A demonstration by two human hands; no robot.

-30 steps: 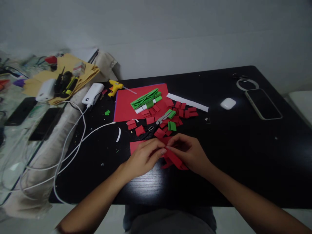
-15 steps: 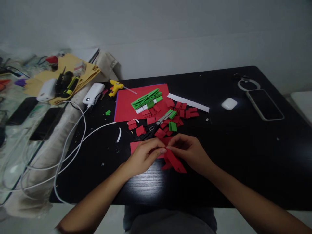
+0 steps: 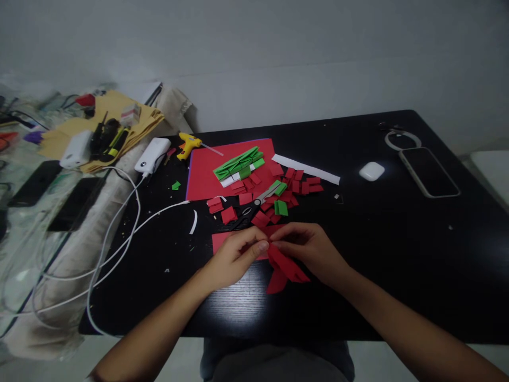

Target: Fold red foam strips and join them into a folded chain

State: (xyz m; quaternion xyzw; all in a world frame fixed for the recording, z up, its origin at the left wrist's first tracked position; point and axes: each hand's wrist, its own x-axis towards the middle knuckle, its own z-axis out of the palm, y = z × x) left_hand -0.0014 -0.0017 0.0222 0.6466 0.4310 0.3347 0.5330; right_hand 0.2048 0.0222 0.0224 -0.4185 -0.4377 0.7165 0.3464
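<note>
Both my hands meet over the near part of the black table and pinch a folded red paper (image 3: 287,266). My left hand (image 3: 239,254) grips its upper left tip between thumb and forefinger. From the other side, my right hand (image 3: 309,245) pinches the same tip, its fingers curled. The paper's loose flaps hang toward me, spread apart below the fingers. Under and behind my hands lies a flat red sheet (image 3: 219,241), partly covered. Just beyond are scissors (image 3: 254,206) among several small folded red pieces (image 3: 228,215) and a green folded piece (image 3: 280,207).
A yellow glue gun (image 3: 188,145) lies by a large red sheet (image 3: 202,175) holding green folded paper (image 3: 238,163). A white paper strip (image 3: 306,168) is behind the pieces. At right are a white earbud case (image 3: 371,171) and a phone (image 3: 429,172). White cables (image 3: 137,212) cross the left side.
The red paper's lower flaps have spread wider and swung slightly, one now hanging lower toward me. Both hands keep their pinch at the tip, and the view has shifted slightly.
</note>
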